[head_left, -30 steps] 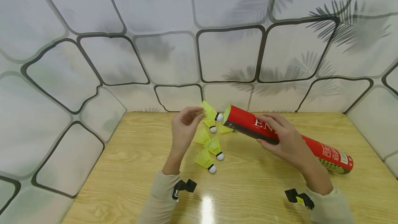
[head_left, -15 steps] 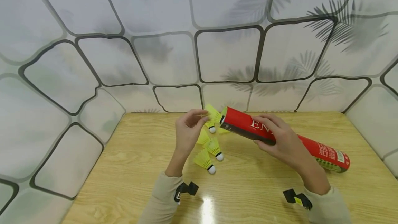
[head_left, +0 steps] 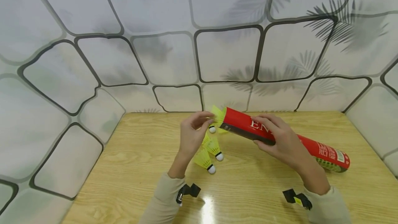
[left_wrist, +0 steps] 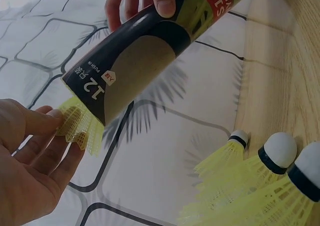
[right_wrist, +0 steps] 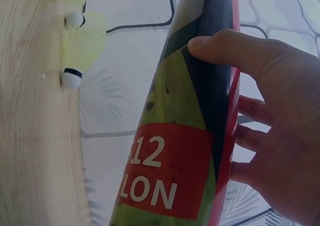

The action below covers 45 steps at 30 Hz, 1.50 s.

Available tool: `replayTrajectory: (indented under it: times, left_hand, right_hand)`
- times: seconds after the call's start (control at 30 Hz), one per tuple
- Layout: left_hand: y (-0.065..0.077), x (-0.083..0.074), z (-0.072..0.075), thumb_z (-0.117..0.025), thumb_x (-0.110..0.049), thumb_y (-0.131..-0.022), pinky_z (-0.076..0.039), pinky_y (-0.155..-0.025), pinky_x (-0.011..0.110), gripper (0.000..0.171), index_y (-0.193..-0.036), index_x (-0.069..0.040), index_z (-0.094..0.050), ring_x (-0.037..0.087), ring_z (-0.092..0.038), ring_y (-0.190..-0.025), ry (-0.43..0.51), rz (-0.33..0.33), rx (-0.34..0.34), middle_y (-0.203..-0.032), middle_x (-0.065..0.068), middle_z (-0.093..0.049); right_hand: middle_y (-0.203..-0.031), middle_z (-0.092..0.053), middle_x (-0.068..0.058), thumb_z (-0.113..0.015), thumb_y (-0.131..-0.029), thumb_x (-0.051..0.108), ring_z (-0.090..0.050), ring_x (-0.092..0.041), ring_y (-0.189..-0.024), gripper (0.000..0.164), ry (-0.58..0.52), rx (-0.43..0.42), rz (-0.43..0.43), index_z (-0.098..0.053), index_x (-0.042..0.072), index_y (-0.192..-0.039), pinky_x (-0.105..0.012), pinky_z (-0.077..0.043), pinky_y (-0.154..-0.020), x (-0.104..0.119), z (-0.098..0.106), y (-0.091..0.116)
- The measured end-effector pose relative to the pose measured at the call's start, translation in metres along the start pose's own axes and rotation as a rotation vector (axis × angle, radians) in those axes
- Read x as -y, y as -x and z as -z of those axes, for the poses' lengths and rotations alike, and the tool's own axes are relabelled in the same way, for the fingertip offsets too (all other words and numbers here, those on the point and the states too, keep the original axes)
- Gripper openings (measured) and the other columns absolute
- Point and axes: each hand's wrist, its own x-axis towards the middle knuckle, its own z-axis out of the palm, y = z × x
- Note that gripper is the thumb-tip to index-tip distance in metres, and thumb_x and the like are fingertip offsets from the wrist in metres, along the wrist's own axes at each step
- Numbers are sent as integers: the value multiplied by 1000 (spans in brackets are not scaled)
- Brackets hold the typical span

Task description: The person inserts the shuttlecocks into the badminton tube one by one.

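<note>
My left hand [head_left: 193,132] pinches the skirt of a yellow shuttlecock [left_wrist: 80,123] between thumb and fingers. Its cork end is hidden inside the mouth of a red and black shuttlecock tube [head_left: 240,122]; the skirt still sticks out. Around the middle of that tube curls my right hand [head_left: 287,141], thumb on the near side, as the right wrist view shows. The tube tilts, its open end raised toward the left hand. Below the left hand, several loose yellow shuttlecocks [head_left: 203,160] with white corks lie on the wooden table.
The wooden table [head_left: 130,168] ends at a patterned backdrop [head_left: 174,61] behind and at the sides. The tube's far end [head_left: 340,161] reaches down to the right, near the table. One shuttlecock [head_left: 222,130] lies partly hidden beneath the tube's mouth.
My left hand has moved right, bringing the shuttlecock cork-first from outside the tube into its mouth. The right hand and the tube have stayed nearly in place.
</note>
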Motion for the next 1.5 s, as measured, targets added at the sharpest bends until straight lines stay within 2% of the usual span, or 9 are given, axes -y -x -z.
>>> replayTrajectory:
  times: [0.27, 0.43, 0.8, 1.07, 1.5]
  left_hand:
    - [1, -2, -5, -72, 8, -92, -60, -77, 28, 15, -106, 5, -74, 36, -75, -87, 0, -4, 32, -101, 20, -75]
    - [2, -1, -6, -71, 7, -93, -61, -76, 28, 13, -105, 3, -75, 33, -75, -87, -4, 11, 48, -99, 17, -75]
    - [3, 0, -9, -70, 6, -94, -62, -73, 45, 13, -105, 2, -75, 29, -75, -90, -13, 33, 83, -102, 15, -76]
    - [4, 1, -12, -68, 6, -95, -61, -80, 33, 17, -111, 4, -73, 30, -73, -99, 45, 49, 110, -109, 17, -74]
    - [5, 5, -17, -63, 5, -99, -59, -88, 35, 19, -117, 6, -68, 34, -71, -104, 122, 34, 152, -113, 23, -72]
  right_hand:
    - [-135, -57, -6, -93, -71, 5, -57, -26, -118, 76, -4, 3, 0, -60, 13, -139, -52, -59, -86, 1, -1, 0]
    - [-133, -58, -8, -93, -71, 6, -58, -28, -116, 76, -1, -2, 19, -60, 13, -139, -53, -59, -86, 1, -2, -1]
    - [-131, -59, -9, -93, -71, 6, -59, -29, -114, 75, 1, 6, 25, -60, 11, -138, -53, -59, -84, 1, -4, -2]
    - [-132, -58, -8, -93, -71, 4, -59, -28, -116, 76, -10, 12, 15, -60, 12, -139, -53, -59, -84, 1, -3, -1]
    - [-132, -59, -10, -93, -70, 2, -60, -30, -114, 75, -4, 8, 7, -61, 9, -137, -53, -59, -84, 1, 1, -1]
